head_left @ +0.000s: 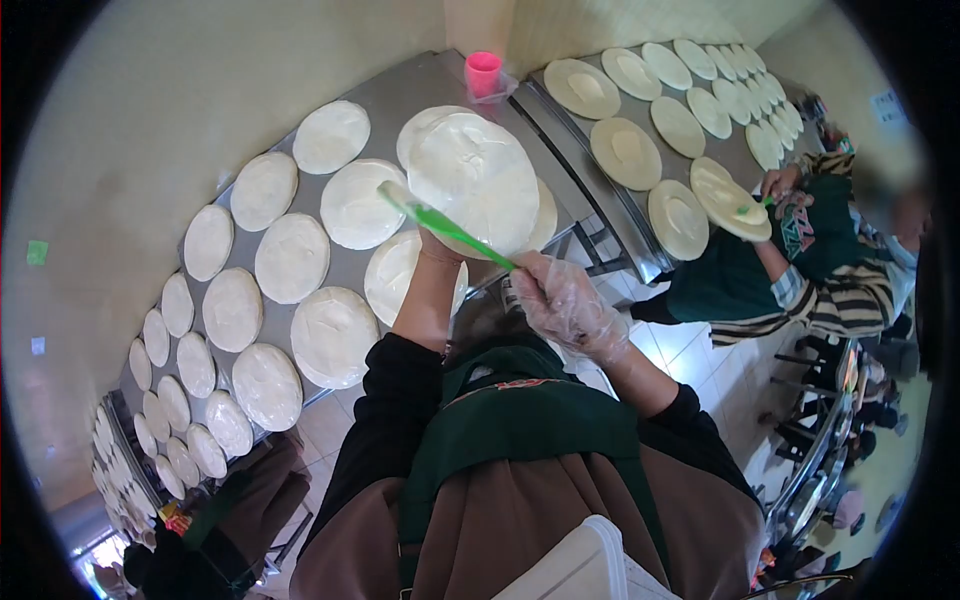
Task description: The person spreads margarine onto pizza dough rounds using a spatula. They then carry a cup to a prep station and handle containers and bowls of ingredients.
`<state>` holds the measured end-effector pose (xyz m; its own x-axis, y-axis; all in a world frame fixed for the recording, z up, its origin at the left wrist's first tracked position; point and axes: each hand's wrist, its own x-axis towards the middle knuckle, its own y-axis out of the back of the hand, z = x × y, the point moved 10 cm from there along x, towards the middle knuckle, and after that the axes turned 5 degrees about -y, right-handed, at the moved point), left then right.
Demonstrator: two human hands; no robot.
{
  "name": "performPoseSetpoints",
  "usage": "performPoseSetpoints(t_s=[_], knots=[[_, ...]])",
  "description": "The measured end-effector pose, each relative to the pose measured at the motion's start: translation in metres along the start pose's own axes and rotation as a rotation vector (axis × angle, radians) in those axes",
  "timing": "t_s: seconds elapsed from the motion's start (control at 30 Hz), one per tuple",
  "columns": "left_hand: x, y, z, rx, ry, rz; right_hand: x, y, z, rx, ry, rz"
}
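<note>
- Centre: a green spatula [453, 231] is gripped in the gloved right hand [566, 300].
- Upper centre: a dough round [475, 180] is supported by the mostly hidden left hand [440, 246], whose grip cannot be told.
- Top centre: a pink cup [483, 76] is placed.
</note>
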<state>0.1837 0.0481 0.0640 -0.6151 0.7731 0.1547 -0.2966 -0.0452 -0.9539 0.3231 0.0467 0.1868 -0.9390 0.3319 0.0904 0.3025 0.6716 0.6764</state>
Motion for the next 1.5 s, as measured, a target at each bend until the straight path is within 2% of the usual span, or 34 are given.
performPoseSetpoints(t_s=[0.03, 0.07, 0.13, 0.17, 0.23, 0.27, 0.33, 0.47, 0.53, 0.67, 0.73, 0.77, 0.9, 0.93, 1.0, 1.13, 1.2, 1.23, 1.3, 1.37, 1.43, 1.47, 1.5], knots=[[-0.001, -0.014, -0.001, -0.150, -0.022, -0.088, -0.005, 0.005, 0.002, -0.006, -0.010, 0.007], [-0.003, -0.012, -0.006, -0.159, -0.011, -0.089, -0.012, 0.018, 0.004, -0.019, -0.009, 0.093], [-0.004, 0.013, -0.005, -0.123, -0.097, 0.089, -0.023, 0.041, 0.017, 0.003, -0.072, 0.211], [-0.004, 0.008, -0.008, -0.126, -0.093, 0.092, -0.026, 0.047, 0.024, 0.002, -0.077, 0.211], [-0.006, -0.001, 0.003, 0.252, -0.200, 0.171, -0.037, 0.073, 0.044, -0.082, -0.130, 0.358], [-0.005, 0.003, 0.002, 0.252, -0.204, 0.172, -0.040, 0.080, 0.053, -0.081, -0.127, 0.355], [-0.001, 0.013, -0.003, 0.073, -0.181, 0.147, -0.049, 0.096, 0.080, -0.098, -0.220, 0.387], [0.005, -0.016, -0.004, -0.086, -0.225, 0.040, -0.065, 0.121, 0.110, 0.020, -0.201, 0.447], [0.007, -0.036, -0.008, -0.119, -0.245, -0.041, -0.075, 0.128, 0.133, 0.037, -0.233, 0.422], [0.012, -0.050, -0.024, -0.136, -0.233, -0.031, -0.082, 0.149, 0.147, -0.003, -0.233, 0.393], [0.013, -0.045, -0.028, 0.062, -0.283, 0.159, -0.082, 0.159, 0.138, -0.038, -0.138, 0.407], [0.015, -0.048, -0.033, 0.073, -0.282, 0.154, -0.084, 0.163, 0.131, -0.080, -0.050, 0.418], [0.024, -0.058, -0.043, -0.077, -0.260, 0.013, -0.093, 0.156, 0.147, -0.136, -0.016, 0.333], [0.027, -0.064, -0.046, -0.172, -0.235, -0.055, -0.096, 0.153, 0.149, -0.146, -0.011, 0.273], [0.030, -0.069, -0.049, -0.155, -0.239, -0.064, -0.099, 0.150, 0.156, -0.164, 0.012, 0.161], [0.040, -0.076, -0.060, -0.090, -0.232, -0.035, -0.100, 0.177, 0.160, -0.021, 0.069, 0.193], [0.046, -0.081, -0.066, -0.040, -0.225, -0.001, -0.094, 0.193, 0.180, 0.095, -0.066, 0.213], [0.049, -0.086, -0.069, -0.015, -0.222, 0.016, -0.090, 0.199, 0.186, 0.096, -0.058, 0.213], [0.055, -0.091, -0.074, 0.029, -0.217, 0.048, -0.079, 0.223, 0.197, 0.059, 0.001, 0.355], [0.058, -0.096, -0.078, 0.049, -0.219, 0.061, -0.068, 0.236, 0.201, 0.069, 0.006, 0.355], [0.063, -0.114, -0.091, -0.036, -0.121, -0.057, -0.061, 0.251, 0.190, -0.026, 0.141, 0.411], [0.067, -0.118, -0.093, -0.035, -0.123, -0.061, -0.054, 0.254, 0.193, -0.031, 0.055, 0.334], [0.072, -0.120, -0.094, -0.015, -0.134, -0.061, -0.052, 0.257, 0.196, -0.030, 0.060, 0.338]])
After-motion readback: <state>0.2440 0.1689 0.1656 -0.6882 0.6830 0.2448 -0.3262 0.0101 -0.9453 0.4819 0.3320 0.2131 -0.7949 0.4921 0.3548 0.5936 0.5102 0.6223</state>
